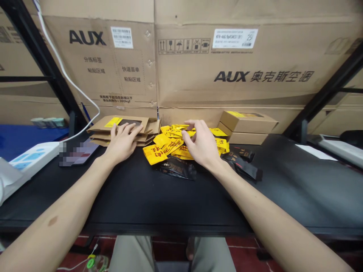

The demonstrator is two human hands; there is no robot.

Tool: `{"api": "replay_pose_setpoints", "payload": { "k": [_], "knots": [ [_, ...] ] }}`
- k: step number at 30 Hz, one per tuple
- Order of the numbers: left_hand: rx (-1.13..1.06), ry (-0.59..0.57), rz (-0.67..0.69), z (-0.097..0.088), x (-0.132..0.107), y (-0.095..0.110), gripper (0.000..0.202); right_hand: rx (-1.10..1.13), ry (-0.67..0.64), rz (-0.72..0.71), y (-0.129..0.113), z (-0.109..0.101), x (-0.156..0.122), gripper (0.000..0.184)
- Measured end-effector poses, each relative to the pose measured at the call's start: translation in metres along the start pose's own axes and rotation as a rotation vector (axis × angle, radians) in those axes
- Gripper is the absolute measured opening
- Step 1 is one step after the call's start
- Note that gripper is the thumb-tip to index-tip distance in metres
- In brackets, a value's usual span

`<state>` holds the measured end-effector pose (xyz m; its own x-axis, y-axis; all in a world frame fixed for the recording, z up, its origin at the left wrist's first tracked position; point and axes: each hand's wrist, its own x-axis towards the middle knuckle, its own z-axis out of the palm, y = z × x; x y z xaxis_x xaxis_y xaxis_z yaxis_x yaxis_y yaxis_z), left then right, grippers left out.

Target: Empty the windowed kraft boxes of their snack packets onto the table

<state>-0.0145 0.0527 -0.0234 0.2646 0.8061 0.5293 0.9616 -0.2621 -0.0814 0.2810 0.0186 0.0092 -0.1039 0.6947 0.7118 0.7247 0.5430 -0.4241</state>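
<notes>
My left hand (123, 139) lies with its fingers spread on a stack of flattened brown cardboard boxes (99, 126), the top one with a yellow label and a dark window. Over a heap of yellow sachets (172, 145) hovers or rests my right hand (201, 141), thumb and fingers apart; I cannot tell whether it touches them. Black sachets (178, 168) lie in front of the heap, and more black sachets (244, 162) are to the right of my right hand. Behind these, two folded-up brown boxes (246, 126) are stacked.
A white power strip (34, 162) and a partly blurred phone-like flat object (82, 154) lie at the left of the black table (159, 204). A white cable (62, 71) hangs there. Large cardboard sheets (193, 87) stand at the back. A white paper (316, 152) lies on the right.
</notes>
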Motion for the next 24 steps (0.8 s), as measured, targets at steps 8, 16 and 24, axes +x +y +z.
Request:
{"api": "replay_pose_setpoints", "payload": {
  "k": [8,16,24],
  "knots": [
    [-0.002,-0.036,0.007,-0.005,0.000,0.000,0.054,-0.004,0.009,-0.006,0.000,0.000,0.001,0.033],
    [0.016,-0.043,0.003,-0.008,0.000,0.002,0.054,-0.019,0.023,-0.027,-0.001,0.000,-0.001,0.032],
    [0.080,-0.052,0.009,-0.011,0.003,0.007,0.063,-0.270,0.158,-0.090,0.031,-0.050,0.041,0.031]
  ]
}}
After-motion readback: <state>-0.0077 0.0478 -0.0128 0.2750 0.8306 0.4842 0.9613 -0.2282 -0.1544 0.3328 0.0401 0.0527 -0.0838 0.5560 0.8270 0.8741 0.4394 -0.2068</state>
